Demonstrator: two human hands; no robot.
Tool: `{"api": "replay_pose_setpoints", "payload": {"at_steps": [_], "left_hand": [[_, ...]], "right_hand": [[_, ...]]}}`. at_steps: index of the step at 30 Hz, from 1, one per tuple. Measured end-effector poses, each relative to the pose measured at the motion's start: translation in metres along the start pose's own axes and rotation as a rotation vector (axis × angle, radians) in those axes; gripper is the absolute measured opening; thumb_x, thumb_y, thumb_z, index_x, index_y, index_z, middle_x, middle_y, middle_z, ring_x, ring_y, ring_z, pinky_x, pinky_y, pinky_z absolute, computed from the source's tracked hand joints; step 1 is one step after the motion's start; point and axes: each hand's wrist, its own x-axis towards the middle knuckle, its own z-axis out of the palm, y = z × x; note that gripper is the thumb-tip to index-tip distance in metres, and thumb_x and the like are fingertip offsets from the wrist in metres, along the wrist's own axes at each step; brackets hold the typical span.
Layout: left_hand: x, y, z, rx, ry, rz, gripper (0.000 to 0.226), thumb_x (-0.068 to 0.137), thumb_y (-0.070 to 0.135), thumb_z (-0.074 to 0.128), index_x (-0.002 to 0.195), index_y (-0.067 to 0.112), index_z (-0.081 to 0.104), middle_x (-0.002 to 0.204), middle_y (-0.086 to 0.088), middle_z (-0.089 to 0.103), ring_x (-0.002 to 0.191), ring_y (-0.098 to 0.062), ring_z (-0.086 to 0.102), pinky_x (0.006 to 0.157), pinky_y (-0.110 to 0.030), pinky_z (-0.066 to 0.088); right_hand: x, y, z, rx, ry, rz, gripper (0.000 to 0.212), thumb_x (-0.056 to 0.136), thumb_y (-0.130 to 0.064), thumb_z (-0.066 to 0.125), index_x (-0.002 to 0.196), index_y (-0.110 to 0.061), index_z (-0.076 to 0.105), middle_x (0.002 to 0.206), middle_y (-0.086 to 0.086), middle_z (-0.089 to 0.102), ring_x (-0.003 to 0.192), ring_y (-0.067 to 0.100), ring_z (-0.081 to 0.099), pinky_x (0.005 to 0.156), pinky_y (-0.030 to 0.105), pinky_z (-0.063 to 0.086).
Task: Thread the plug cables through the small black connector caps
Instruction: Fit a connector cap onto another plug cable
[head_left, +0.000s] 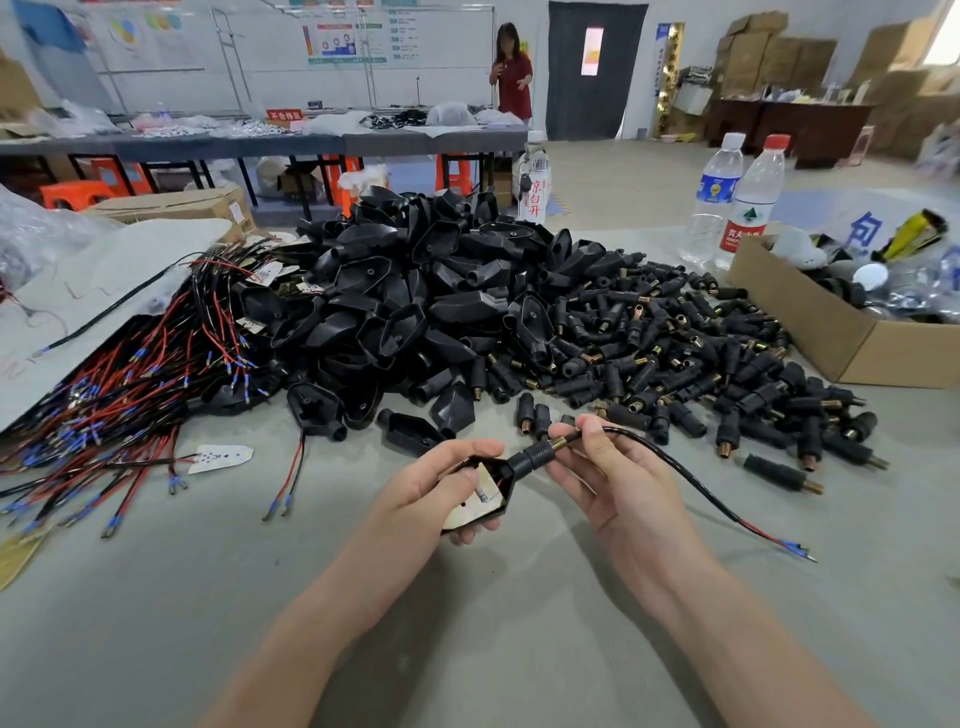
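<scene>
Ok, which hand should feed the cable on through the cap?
Right hand, probably: it pinches the cable just beside the cap, while the left hand grips the housing.

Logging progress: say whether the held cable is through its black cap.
Through: cable exits the brass end of the cap, which abuts the housing in the left hand.

plug housing (483, 491): black, pale insert, perhaps cream | connector cap (532, 456): black, brass-coloured threaded tip | cable (680, 467): black; red and blue at free end | housing heap (415, 301): black | loose caps (675, 343): black, brass tips | wire bundle (130, 395): red, black, blue ferrules | table (467, 623): grey | carton (810, 322): brown
</scene>
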Motion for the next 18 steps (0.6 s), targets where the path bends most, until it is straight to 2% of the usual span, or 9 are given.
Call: {"api": "replay_pose_setpoints", "payload": {"at_steps": [3, 7, 11, 18], "left_hand": [[-0.001, 0.003, 0.0, 0.01, 0.013, -0.012, 0.034, 0.091, 0.026, 0.048, 0.117, 0.031, 0.069, 0.084, -0.002, 0.071, 0.077, -0.021, 0.063, 0.072, -0.033, 0.046], [-0.004, 0.008, 0.002, 0.033, 0.059, 0.029, 0.028, 0.095, 0.022, 0.048, 0.105, 0.032, 0.072, 0.076, 0.0, 0.069, 0.068, -0.016, 0.061, 0.066, -0.025, 0.048], [-0.008, 0.013, 0.004, 0.066, 0.105, 0.061, 0.038, 0.102, 0.007, 0.043, 0.097, 0.031, 0.073, 0.07, 0.002, 0.067, 0.062, -0.014, 0.06, 0.062, -0.023, 0.049], [-0.011, 0.014, 0.006, 0.23, 0.173, 0.114, 0.036, 0.096, 0.011, 0.042, 0.093, 0.035, 0.07, 0.068, 0.009, 0.066, 0.06, -0.009, 0.061, 0.056, -0.017, 0.045]], "right_hand": [[0.0, 0.002, 0.0, -0.039, 0.003, -0.023, 0.021, 0.095, -0.022, 0.061, 0.102, -0.005, 0.069, 0.098, 0.008, 0.076, 0.084, 0.016, 0.072, 0.073, 0.024, 0.059], [-0.003, 0.005, 0.002, -0.138, 0.035, -0.078, 0.019, 0.096, -0.024, 0.058, 0.1, -0.008, 0.068, 0.095, 0.006, 0.077, 0.081, 0.014, 0.072, 0.07, 0.023, 0.058], [-0.006, 0.008, 0.007, -0.236, 0.068, -0.123, 0.02, 0.102, -0.023, 0.051, 0.101, -0.009, 0.066, 0.093, 0.004, 0.078, 0.075, 0.009, 0.071, 0.067, 0.02, 0.058], [-0.009, 0.01, 0.012, -0.323, 0.057, -0.169, 0.02, 0.104, -0.023, 0.048, 0.099, -0.009, 0.062, 0.088, 0.0, 0.077, 0.069, 0.006, 0.069, 0.064, 0.019, 0.057]]}}
